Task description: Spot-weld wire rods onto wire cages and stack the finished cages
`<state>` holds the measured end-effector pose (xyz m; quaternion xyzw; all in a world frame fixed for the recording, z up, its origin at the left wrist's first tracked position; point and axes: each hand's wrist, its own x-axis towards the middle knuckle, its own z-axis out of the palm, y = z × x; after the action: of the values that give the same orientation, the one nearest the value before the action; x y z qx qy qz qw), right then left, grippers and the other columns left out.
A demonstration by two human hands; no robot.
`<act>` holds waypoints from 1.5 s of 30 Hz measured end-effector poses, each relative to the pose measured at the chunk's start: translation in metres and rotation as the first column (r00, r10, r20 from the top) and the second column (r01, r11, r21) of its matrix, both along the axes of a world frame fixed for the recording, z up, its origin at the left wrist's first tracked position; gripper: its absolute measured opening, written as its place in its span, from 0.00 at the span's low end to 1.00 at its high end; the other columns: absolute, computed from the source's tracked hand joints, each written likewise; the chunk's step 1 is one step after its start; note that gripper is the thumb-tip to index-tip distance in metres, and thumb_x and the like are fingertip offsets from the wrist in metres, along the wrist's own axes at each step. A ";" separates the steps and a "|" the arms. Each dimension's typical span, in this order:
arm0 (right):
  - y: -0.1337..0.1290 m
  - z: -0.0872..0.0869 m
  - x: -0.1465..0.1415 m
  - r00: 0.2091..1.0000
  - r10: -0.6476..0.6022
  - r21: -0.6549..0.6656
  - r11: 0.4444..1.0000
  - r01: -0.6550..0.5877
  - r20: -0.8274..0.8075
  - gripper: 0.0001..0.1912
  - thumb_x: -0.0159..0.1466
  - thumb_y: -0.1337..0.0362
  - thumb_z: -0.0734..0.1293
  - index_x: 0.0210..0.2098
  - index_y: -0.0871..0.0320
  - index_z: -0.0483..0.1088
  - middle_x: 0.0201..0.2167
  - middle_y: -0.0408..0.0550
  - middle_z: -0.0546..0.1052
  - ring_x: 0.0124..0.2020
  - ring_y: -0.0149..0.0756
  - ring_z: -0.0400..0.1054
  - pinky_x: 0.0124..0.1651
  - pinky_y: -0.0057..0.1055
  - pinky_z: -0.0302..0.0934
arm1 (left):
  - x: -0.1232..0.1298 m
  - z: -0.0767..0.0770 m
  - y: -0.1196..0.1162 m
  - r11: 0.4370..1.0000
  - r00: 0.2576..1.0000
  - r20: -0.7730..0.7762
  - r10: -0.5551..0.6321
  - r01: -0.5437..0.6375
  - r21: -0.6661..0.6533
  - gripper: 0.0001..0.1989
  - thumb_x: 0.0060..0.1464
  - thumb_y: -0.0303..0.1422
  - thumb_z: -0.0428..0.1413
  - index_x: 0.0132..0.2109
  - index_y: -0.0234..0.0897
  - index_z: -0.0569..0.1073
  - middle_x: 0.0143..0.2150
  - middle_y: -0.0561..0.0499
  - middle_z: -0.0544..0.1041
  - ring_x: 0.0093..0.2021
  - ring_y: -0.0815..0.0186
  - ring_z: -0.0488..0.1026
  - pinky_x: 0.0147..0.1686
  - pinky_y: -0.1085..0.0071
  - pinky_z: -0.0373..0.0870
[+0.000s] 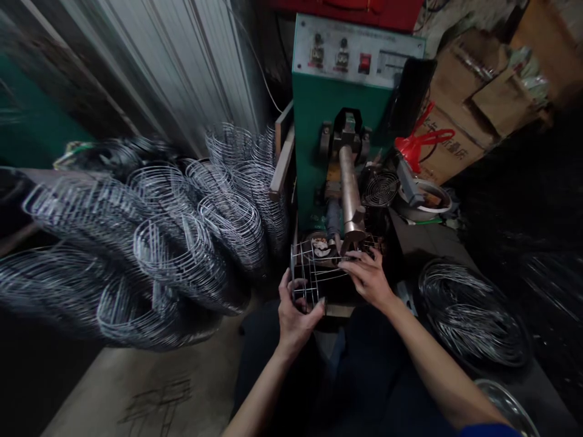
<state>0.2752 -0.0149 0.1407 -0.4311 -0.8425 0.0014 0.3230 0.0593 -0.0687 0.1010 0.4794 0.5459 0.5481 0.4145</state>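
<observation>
A small wire rack (314, 276) is held low in front of a green machine (314, 152). My left hand (296, 312) grips the rack's left end, thumb at the front and fingers curled through the wires. At its right part, my right hand (368, 276) has thumb and fingers pinched together by the wire; what exactly lies between the fingertips is too small to make out. Right above that pinch sits the end of the machine's metal arm (350, 194), beside a pointed electrode tip (334, 233).
Stacks of bent wire frames (182, 255) stand to the left. On the right are a coil of wire pieces (471, 309), a white bowl (421, 203), a red plastic bag (412, 152) and a cardboard box (460, 133). A control panel (355, 51) tops the machine.
</observation>
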 end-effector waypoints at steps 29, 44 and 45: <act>0.019 -0.003 0.012 0.933 -0.187 -0.093 0.982 0.166 -0.308 0.07 0.68 0.59 0.66 0.40 0.53 0.76 0.40 0.47 0.82 0.49 0.43 0.75 0.59 0.45 0.58 | -0.014 0.004 0.033 0.996 0.992 -0.096 -0.088 0.090 0.019 0.53 0.48 0.38 0.66 0.71 0.47 0.43 0.54 0.43 0.72 0.22 0.75 0.70 0.23 0.73 0.73; -0.062 -0.030 0.122 0.807 -0.565 -0.156 0.825 0.543 -0.173 0.14 0.69 0.54 0.61 0.40 0.55 0.75 0.38 0.50 0.80 0.40 0.43 0.74 0.46 0.37 0.65 | -0.026 -0.063 0.008 0.998 0.932 -0.356 -0.063 0.065 -0.008 0.29 0.50 0.34 0.63 0.58 0.37 0.65 0.57 0.40 0.71 0.59 0.52 0.70 0.60 0.49 0.65; -0.077 -0.038 0.138 0.787 -0.602 -0.179 0.796 0.579 -0.133 0.15 0.68 0.53 0.61 0.41 0.55 0.75 0.38 0.50 0.80 0.40 0.44 0.75 0.44 0.37 0.65 | -0.029 -0.064 0.010 0.999 0.930 -0.365 -0.041 0.047 0.007 0.22 0.51 0.34 0.62 0.52 0.37 0.68 0.56 0.40 0.72 0.58 0.52 0.71 0.59 0.50 0.66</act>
<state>0.4130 -0.0920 0.1026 -0.6910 -0.6299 -0.0058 0.3546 0.0307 -0.0587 0.0369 0.5881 0.5982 0.4444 0.3142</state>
